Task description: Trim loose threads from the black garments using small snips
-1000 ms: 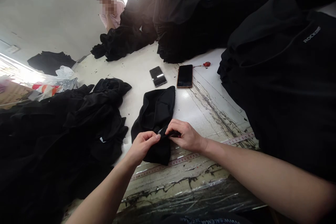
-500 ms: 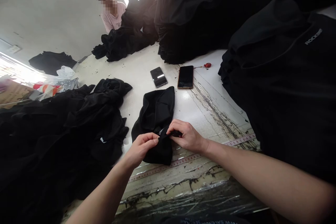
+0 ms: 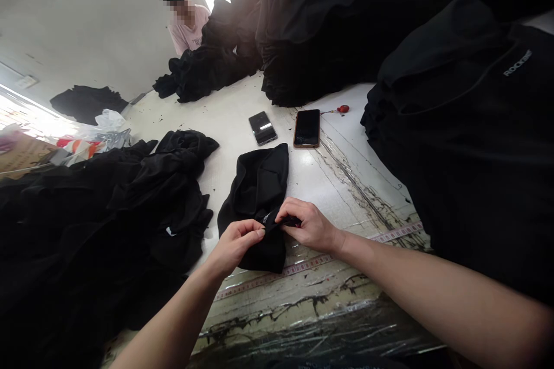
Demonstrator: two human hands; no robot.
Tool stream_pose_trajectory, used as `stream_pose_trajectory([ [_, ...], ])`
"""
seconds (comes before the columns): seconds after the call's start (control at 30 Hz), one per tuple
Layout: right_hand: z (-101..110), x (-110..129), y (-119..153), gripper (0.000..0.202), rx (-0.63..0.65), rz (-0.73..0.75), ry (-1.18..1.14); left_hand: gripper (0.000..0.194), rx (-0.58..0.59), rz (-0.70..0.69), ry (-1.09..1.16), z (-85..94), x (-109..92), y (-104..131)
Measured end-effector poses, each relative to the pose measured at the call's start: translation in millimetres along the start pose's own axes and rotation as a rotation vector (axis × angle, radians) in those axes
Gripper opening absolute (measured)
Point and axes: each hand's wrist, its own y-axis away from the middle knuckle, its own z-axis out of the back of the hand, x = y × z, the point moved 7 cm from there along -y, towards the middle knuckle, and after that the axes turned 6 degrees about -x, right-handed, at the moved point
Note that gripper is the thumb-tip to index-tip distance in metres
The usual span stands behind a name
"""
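Nearest, the film-covered near side of a worn table point(image 3: 277, 305), with a measuring tape point(image 3: 303, 266) laid along it — perhaps kept there for easy reach. Just beyond, on the table between both arms, a loosely bunched black cloth point(image 3: 273, 179). Pinched on it, thumb against forefinger, the left hand point(image 3: 236, 243), beside some white letters point(image 3: 265, 218). Across the letters, the right hand point(image 3: 308, 225), thumb and fingertips closed narrowly on the same cloth; likely gripped from two sides to keep that stretch steady and visible. By the right palm, something dark with a touch of red — too covered to name.

Past the cloth, a grey phone point(image 3: 262, 128) and a black phone point(image 3: 307, 128), apart from the fabric, probably to stay uncovered; beside the latter, a small red piece point(image 3: 343, 109). At left, a slumped heap point(image 3: 108, 213); at right, a layered stack point(image 3: 467, 161), both aside as if for working room. Farther, a high dark pile point(image 3: 320, 40), then a person point(image 3: 189, 29) in pink.
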Motion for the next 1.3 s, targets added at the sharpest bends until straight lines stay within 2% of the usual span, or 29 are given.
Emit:
stream_pose_trajectory([
  [0.3,0.0,-3.2,0.0,0.016,0.002,-0.024,-0.005,0.027,0.028,-0.007,0.03,0.4,3.4,-0.1],
  [0.53,0.4,-2.4,0.2,0.017,-0.004,-0.012,-0.008,0.031,-0.031,-0.025,0.008,0.2,2.4,-1.0],
  [0.8,1.2,-2.9,-0.8,0.018,-0.015,-0.039,0.002,0.027,0.034,-0.03,0.029,-0.6,1.8,1.2],
  [0.93,1.8,-2.9,-1.0,0.016,-0.018,-0.037,0.004,0.025,0.003,-0.087,-0.066,0.5,-2.5,3.2],
  [1.03,0.9,-3.2,-0.4,0.012,0.004,-0.037,0.008,0.018,-0.158,-0.28,-0.308,6.4,-14.0,8.3],
  [1.17,-2.0,-1.6,0.9,0.009,0.041,-0.016,0.025,0.004,-0.466,-0.763,-0.665,5.8,-39.9,31.1],
  [1.23,-3.3,-1.2,2.0,0.008,0.048,-0.011,0.043,0.008,-0.534,-0.917,-0.754,0.1,-44.9,41.2],
  [1.3,-3.9,-1.3,3.3,0.013,0.042,-0.009,0.058,0.011,-0.578,-1.014,-0.809,-5.0,-47.3,48.5],
])
